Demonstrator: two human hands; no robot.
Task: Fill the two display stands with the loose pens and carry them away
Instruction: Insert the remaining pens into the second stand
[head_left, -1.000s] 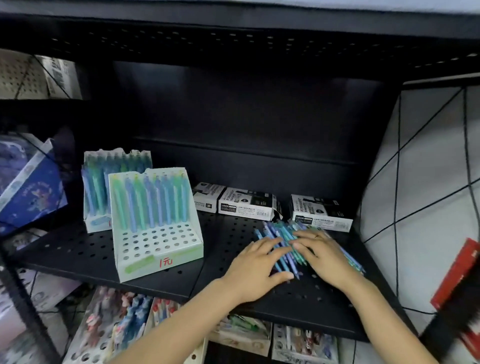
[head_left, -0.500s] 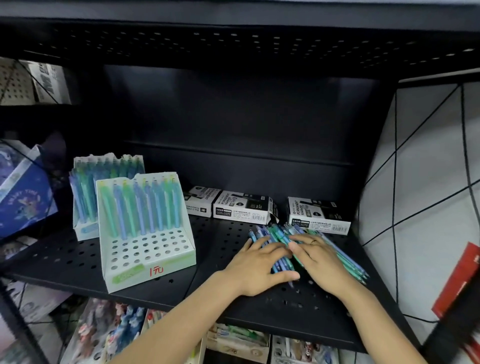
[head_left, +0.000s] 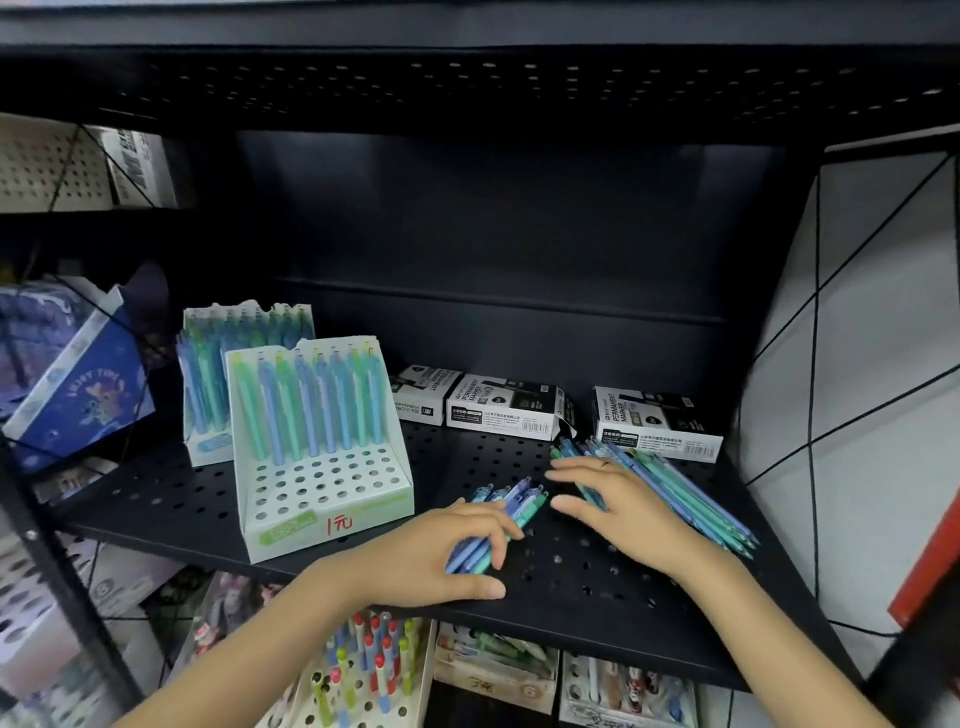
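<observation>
Left hand (head_left: 441, 551) curls around small bundle of blue-green plastic pens (head_left: 498, 525), long axis pointing away-right. White cardboard display stand with empty holes (head_left: 322, 483) just left, nearest left hand. Right hand (head_left: 623, 506), fingers straight, rests on loose pen pile (head_left: 691, 493) right of stand.

Stationery shop: priced pen display stand (head_left: 322, 457)

Two display stands (head_left: 319, 457), three marker boxes (head_left: 501, 408) and loose pens (head_left: 675, 493) are being carried by the perforated black shelf (head_left: 156, 499), rear stand apparently fuller.
</observation>
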